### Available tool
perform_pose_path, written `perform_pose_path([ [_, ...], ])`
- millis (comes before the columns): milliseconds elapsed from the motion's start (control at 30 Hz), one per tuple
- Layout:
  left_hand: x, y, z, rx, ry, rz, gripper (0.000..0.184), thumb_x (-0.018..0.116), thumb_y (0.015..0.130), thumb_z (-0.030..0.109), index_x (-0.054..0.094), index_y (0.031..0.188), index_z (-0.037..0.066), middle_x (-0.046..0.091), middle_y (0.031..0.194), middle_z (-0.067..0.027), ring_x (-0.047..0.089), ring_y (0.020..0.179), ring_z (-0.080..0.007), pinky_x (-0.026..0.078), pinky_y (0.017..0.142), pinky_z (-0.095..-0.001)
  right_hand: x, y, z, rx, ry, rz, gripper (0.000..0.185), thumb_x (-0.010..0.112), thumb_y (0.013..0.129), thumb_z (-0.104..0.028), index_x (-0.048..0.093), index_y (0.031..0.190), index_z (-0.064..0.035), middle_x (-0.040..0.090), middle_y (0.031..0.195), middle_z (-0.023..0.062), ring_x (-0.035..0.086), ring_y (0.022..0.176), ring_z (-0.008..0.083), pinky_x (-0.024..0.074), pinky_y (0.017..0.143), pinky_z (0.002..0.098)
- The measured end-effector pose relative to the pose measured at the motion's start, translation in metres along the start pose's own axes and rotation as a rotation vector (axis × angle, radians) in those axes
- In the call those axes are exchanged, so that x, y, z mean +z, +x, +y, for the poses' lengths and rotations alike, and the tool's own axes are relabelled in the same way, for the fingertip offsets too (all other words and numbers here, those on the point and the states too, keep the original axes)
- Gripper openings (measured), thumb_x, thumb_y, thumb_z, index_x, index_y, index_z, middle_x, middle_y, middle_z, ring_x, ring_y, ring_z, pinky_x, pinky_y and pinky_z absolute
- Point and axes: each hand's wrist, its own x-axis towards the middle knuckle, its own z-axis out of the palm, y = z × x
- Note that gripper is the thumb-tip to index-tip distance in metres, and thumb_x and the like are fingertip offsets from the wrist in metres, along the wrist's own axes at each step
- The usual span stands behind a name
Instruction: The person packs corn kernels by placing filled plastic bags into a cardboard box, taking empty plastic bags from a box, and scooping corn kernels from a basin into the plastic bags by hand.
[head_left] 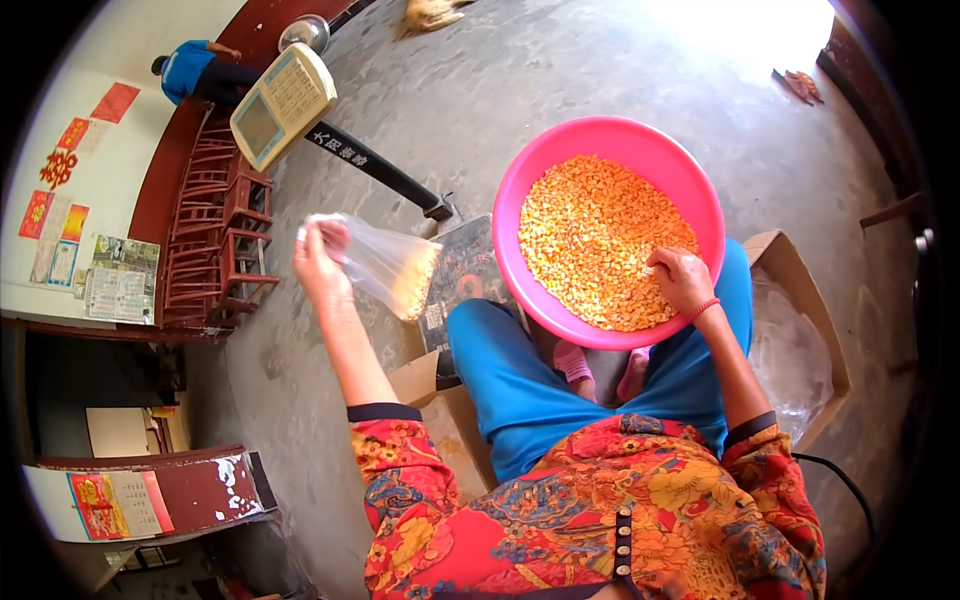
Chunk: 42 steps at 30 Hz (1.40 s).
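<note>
Gripping with the left hand (pixel 321 262), between nine and ten o'clock, a thin, clear plastic bag (pixel 385 258) with yellow-orange corn kernels (pixel 590 240) at its lower end. At two o'clock, a round, bright pink plastic basin (pixel 605 136), holding more kernels. Touching these, at the basin's four o'clock, with bent fingers of the right hand (pixel 685 280); cannot tell if closed on some.
</note>
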Motion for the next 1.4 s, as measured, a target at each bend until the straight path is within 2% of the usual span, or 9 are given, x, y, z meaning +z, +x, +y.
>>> perform_pose_path([
  [300,0.082,-0.025,0.141,0.127,-0.274,-0.203,0.018,0.053,0.089,0.021,0.059,0.090,0.004,0.062,0.081,-0.0067,0.060,0.077,-0.0166,0.051,0.065,-0.0313,-0.006,0.009,0.000,0.001,0.279,0.055,0.011,0.054,0.075,-0.002,0.060,0.084,-0.0039,0.061,0.081,0.0112,0.060,0.081,0.0271,0.0482,0.071,0.0353],
  [667,0.177,-0.094,0.051,-0.215,-0.264,-0.597,0.019,0.050,0.091,0.019,0.061,0.091,0.003,0.063,0.077,-0.0069,0.061,0.074,-0.0158,0.053,0.069,-0.0347,-0.063,0.078,-0.134,-0.367,0.493,0.266,0.050,0.064,0.071,-0.009,0.048,0.118,-0.0064,0.054,0.109,0.0135,0.051,0.104,0.0314,0.0423,0.088,0.0384],
  [767,0.175,-0.119,0.022,-0.253,-0.246,-0.688,0.024,0.048,0.092,0.022,0.061,0.098,0.002,0.064,0.084,-0.0083,0.062,0.077,-0.0175,0.052,0.073,-0.0334,-0.046,0.087,-0.120,-0.434,0.286,0.223,0.040,0.063,0.072,-0.011,0.054,0.110,-0.0054,0.058,0.099,0.0142,0.055,0.096,0.0322,0.0452,0.079,0.0382],
  [833,0.164,-0.130,0.024,-0.359,-0.244,-0.567,0.027,0.047,0.093,0.024,0.059,0.106,0.003,0.063,0.088,-0.0092,0.062,0.079,-0.0178,0.052,0.072,-0.0316,-0.058,0.074,-0.110,-0.123,0.264,-0.215,0.024,0.061,0.079,-0.009,0.058,0.102,-0.0053,0.060,0.089,0.0067,0.057,0.081,0.0177,0.0453,0.068,0.0302],
  [900,0.144,-0.131,0.025,-0.401,-0.238,-0.516,0.031,0.047,0.093,0.026,0.056,0.111,0.003,0.063,0.093,-0.0085,0.060,0.071,-0.0136,0.051,0.063,-0.0263,-0.065,0.053,-0.086,-0.085,0.643,-0.163,0.011,0.060,0.080,-0.008,0.060,0.088,0.0001,0.055,0.071,0.0083,0.056,0.074,0.0105,0.0438,0.062,0.0284],
  [1033,0.116,-0.145,0.009,-0.451,-0.167,-0.487,0.029,0.052,0.091,0.020,0.056,0.115,0.004,0.058,0.087,-0.0025,0.050,0.065,-0.0067,0.043,0.057,-0.0215,-0.094,0.026,-0.048,-0.084,0.957,-0.343,0.010,0.055,0.079,0.001,0.059,0.088,0.0019,0.055,0.075,0.0041,0.052,0.078,0.0072,0.0449,0.066,0.0247],
  [1167,0.121,-0.163,-0.020,0.075,0.477,-0.521,0.051,0.065,0.073,-0.004,0.051,0.122,0.005,0.044,0.089,0.0013,0.045,0.065,-0.0033,0.040,0.057,-0.0168,-0.112,0.027,-0.086,-0.461,0.426,0.049,0.027,0.051,0.068,0.009,0.058,0.092,0.0010,0.056,0.090,0.0099,0.056,0.090,0.0246,0.0463,0.075,0.0319],
  [1367,0.138,-0.162,-0.003,0.338,0.841,-0.484,0.071,0.073,0.063,0.005,0.043,0.127,0.002,0.047,0.089,-0.0108,0.050,0.077,-0.0233,0.044,0.070,-0.0317,-0.051,0.037,-0.160,-0.619,0.196,-0.189,0.035,0.055,0.070,-0.001,0.054,0.105,0.0002,0.056,0.100,0.0162,0.054,0.097,0.0307,0.0419,0.085,0.0385],
  [1400,0.137,-0.161,0.002,0.296,0.887,-0.493,0.070,0.073,0.064,0.009,0.042,0.127,0.002,0.048,0.090,-0.0133,0.051,0.079,-0.0275,0.044,0.071,-0.0353,-0.036,0.038,-0.157,-0.436,0.001,-0.318,0.035,0.054,0.073,-0.006,0.052,0.107,0.0006,0.057,0.100,0.0172,0.055,0.096,0.0292,0.0417,0.085,0.0394],
])
